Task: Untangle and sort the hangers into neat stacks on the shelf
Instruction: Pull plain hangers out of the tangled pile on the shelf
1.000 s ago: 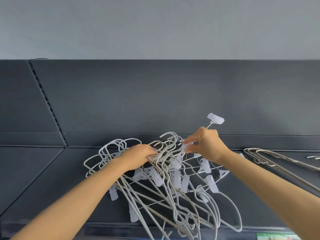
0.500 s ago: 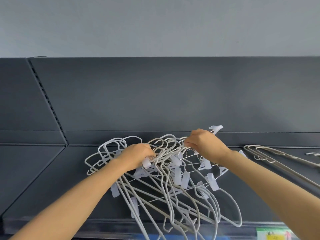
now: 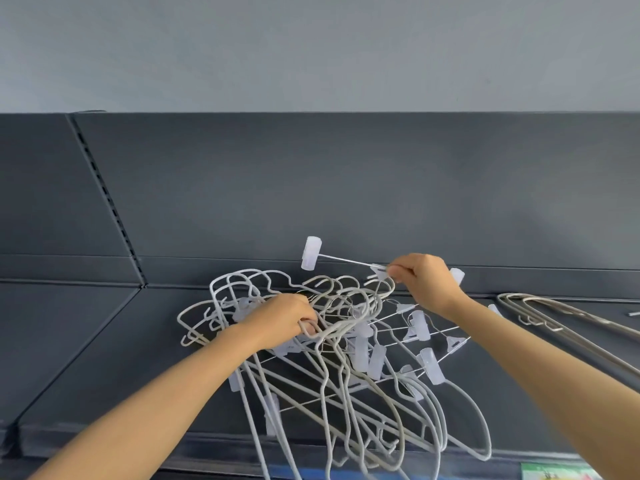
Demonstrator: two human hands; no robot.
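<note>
A tangled heap of white wire and clip hangers (image 3: 349, 355) lies on the dark grey shelf (image 3: 104, 358), some hanging over its front edge. My left hand (image 3: 280, 318) grips several hanger necks in the middle of the heap. My right hand (image 3: 424, 284) pinches a clip hanger (image 3: 343, 259) near its hook, above the heap's back. That hanger's thin metal bar points left, with a translucent clip (image 3: 310, 252) at its raised end. Its other end is hidden behind my hand.
A small stack of beige hangers (image 3: 554, 317) lies flat on the shelf at the right. The shelf's back panel (image 3: 346, 185) rises behind the heap, with a slotted upright (image 3: 107, 199) at the left. A green label (image 3: 557, 472) sits on the front edge at lower right.
My right hand has turned the clip hanger, so its clip now sticks up to the left of the hand instead of the right. My left hand keeps its hold on the hanger necks.
</note>
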